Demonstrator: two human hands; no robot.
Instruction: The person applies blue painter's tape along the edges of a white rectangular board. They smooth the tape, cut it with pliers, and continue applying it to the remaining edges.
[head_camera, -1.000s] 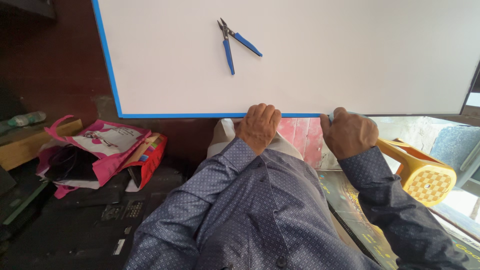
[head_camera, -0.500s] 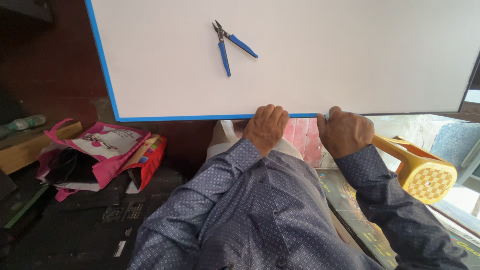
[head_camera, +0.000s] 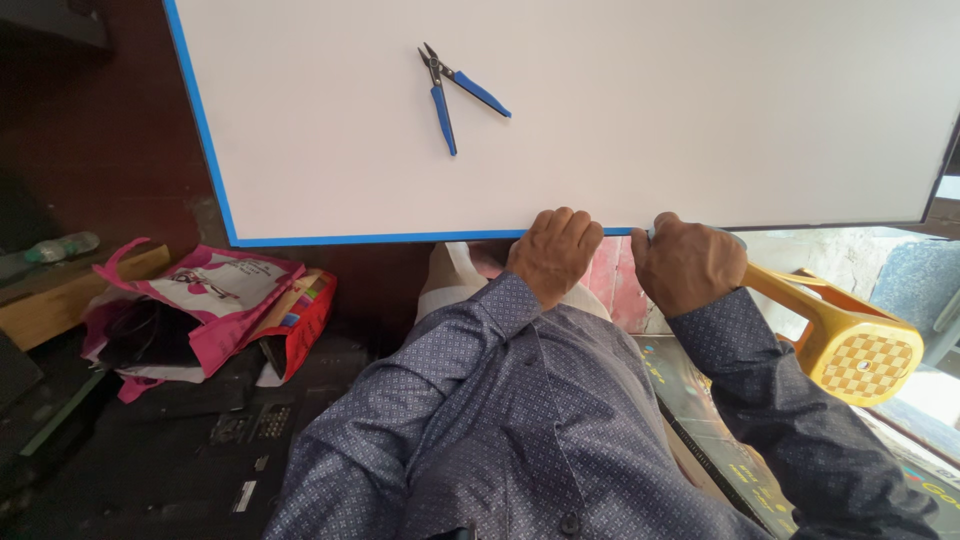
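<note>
A white table top (head_camera: 700, 110) has blue tape (head_camera: 380, 239) along its left and near edges. The blue strip stops at my right hand (head_camera: 690, 265); beyond that the edge is dark. That hand is a closed fist at the near edge and pinches a pale blue tape end at its thumb. My left hand (head_camera: 555, 250) is just left of it, fingers curled over the taped edge. Blue-handled cutters (head_camera: 450, 85) lie open on the table top, far from both hands.
Below the table on the left lies a pink and red bag (head_camera: 215, 305) with papers, beside dark clutter on the floor. A yellow plastic stool (head_camera: 850, 350) stands at the right, next to my right forearm. A wooden bench (head_camera: 60, 300) with a bottle sits far left.
My left hand has slid to the right along the near edge, closer to my right hand. The right hand has stayed almost in place.
</note>
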